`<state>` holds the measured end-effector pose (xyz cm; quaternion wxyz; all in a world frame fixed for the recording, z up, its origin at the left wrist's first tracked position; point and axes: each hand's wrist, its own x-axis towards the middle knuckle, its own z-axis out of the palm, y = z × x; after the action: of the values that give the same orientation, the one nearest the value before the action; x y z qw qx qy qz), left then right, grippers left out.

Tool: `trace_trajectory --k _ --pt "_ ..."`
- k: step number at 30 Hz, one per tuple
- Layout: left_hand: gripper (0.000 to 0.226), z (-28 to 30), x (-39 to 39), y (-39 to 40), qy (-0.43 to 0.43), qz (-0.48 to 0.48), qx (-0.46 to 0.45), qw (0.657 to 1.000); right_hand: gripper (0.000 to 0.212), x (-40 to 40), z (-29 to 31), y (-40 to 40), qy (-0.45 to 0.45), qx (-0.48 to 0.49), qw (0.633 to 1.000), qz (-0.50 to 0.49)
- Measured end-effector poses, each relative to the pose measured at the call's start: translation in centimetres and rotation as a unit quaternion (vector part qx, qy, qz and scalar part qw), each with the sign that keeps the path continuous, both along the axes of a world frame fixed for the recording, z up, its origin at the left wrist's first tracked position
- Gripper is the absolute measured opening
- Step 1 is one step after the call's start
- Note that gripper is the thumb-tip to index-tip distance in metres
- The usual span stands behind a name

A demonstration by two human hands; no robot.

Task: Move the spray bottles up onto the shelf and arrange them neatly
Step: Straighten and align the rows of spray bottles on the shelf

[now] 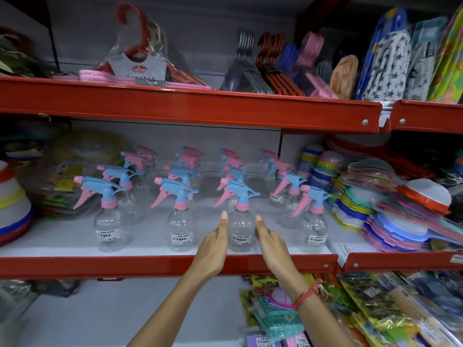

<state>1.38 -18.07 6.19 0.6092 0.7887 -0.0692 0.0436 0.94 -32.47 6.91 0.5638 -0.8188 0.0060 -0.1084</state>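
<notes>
— Four columns of bottles (172, 194) stand on our shelf (150, 265), running from the front edge back toward the rear wall, all upright, clear bodies with blue-and-pink trigger heads.

— Where are our hands?

— Both reach over the red front edge to the third column's front bottle (241, 221). Our left hand (213, 249) is at its left side, our right hand (271, 242) at its right side, thumbs pointing up.

— Are we gripping it?

— We cannot tell. Our fingers are held together on each hand, palms facing each other with the bottle between them; the left looks to be touching the plastic, and the right is just beside it or touching. The bottle stands on the shelf near the front edge, label facing us.

— And its neighbours?

— Two more front bottles stand along the same edge to the left, well apart from each other. The fourth front bottle (314, 221) sits to the right, a little further back from the edge, near a pile of plastic pieces (390, 221) at the shelf's right end.

— Anything else?

— A red thread band (304, 295) circles our right wrist. Hangers (273, 68) sit on the shelf above, and packets (275, 319) on the one below.
</notes>
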Motion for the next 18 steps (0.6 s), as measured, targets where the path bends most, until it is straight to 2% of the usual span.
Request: trace_trajectory --k 5,8,11,14,16,18 --pt "0.108 -0.1 0.2 0.0 0.001 -0.005 0.011 1.0 0.055 -0.1 0.0 0.0 -0.003 0.012 1.0 -0.002" --pt "0.102 -0.3 0.4 0.0 0.002 -0.013 0.025 1.0 0.048 -0.3 0.0 0.1 -0.007 0.014 1.0 -0.005" --pt "0.097 -0.5 0.4 0.3 -0.001 -0.022 0.03 0.999 0.049 -0.5 0.2 0.5 -0.018 0.008 1.0 -0.016" --pt "0.082 -0.7 -0.2 1.1 -0.046 -0.01 0.035 0.998 0.045 -0.8 0.0 1.5 -0.09 0.0 0.993 -0.081" --pt "0.07 -0.6 -0.9 1.9 -0.095 0.041 0.026 0.994 0.036 -1.5 0.2 2.7 -0.165 0.002 0.978 -0.128" --pt "0.058 -0.7 -1.4 3.4 -0.137 0.114 -0.001 0.984 0.024 -1.9 0.3 4.1 -0.216 0.005 0.967 -0.131"
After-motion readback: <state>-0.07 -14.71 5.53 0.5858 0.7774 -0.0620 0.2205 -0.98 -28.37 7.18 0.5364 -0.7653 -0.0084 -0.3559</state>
